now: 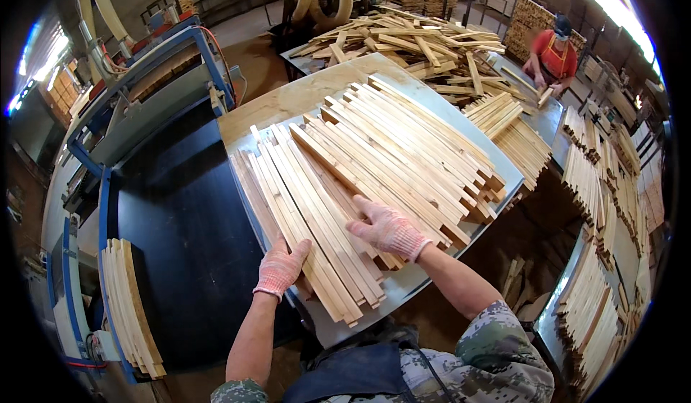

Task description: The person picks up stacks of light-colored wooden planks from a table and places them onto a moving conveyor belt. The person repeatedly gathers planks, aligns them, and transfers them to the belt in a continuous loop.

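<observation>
Long pale wooden strips (299, 205) lie side by side in a slanting group on a metal-topped table (392, 295). My left hand (282, 268), in a pinkish knit glove, grips the left edge of this group near its close end. Its thumb rests over the outer strips, and its other fingers are partly hidden. My right hand (392, 232), gloved alike, lies against the group's right side with fingers stretched and thumb apart. Beyond it, a wider batch of wooden strips (403, 155) covers the table, its near ends uneven. One darker-edged strip (324, 160) lies at an angle between the two groups.
A blue-framed machine with a black belt (187, 223) stands at the left, bearing a few strips (129, 302). Behind the table rises a heap of loose wood (410, 43). A person in red (558, 61) handles wood at the far right. Stacked strips (590, 309) line the right side.
</observation>
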The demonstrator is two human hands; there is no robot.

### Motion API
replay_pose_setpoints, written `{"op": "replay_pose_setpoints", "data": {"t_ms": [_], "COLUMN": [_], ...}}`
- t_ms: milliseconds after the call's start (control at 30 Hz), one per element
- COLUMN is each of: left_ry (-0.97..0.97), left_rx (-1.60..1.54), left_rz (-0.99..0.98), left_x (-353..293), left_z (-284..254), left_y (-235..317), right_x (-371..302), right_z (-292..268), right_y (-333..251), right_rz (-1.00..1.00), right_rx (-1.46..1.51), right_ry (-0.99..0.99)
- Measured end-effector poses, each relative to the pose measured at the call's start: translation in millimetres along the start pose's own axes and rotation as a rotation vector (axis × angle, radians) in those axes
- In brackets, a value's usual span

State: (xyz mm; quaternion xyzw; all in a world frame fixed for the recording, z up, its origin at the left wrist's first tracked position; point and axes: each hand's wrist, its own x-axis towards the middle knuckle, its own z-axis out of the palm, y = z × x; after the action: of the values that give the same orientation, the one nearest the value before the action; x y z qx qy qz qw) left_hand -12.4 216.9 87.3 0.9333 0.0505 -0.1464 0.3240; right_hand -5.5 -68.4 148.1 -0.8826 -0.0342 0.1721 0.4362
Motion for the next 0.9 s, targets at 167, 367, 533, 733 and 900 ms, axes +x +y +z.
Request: {"op": "replay_pose_setpoints", "data": {"t_ms": [167, 367, 533, 733, 900], "left_ry": [0.021, 0.142, 0.163, 0.162, 0.333], "left_rx": [-0.080, -0.108, -0.044, -0.012, 0.087], "left_rz": [0.024, 0.055, -0.113, -0.286, -0.475], "left_x": [-10, -27, -66, -125, -169], "left_z": [-4, -21, -82, -146, -164], "left_y": [35, 3, -56, -190, -287], "right_x": [49, 38, 35, 46, 41], "right_z": [32, 51, 129, 288, 410], "right_y": [-19, -66, -121, -162, -212], "right_rz": [0.061, -0.021, -0.154, -0.220, -0.187], "right_rx": [-0.314, -0.305, -0.294, -0.174, -0.202], "right_ry": [0.015, 0.072, 0.102, -0.109, -0.215]}}
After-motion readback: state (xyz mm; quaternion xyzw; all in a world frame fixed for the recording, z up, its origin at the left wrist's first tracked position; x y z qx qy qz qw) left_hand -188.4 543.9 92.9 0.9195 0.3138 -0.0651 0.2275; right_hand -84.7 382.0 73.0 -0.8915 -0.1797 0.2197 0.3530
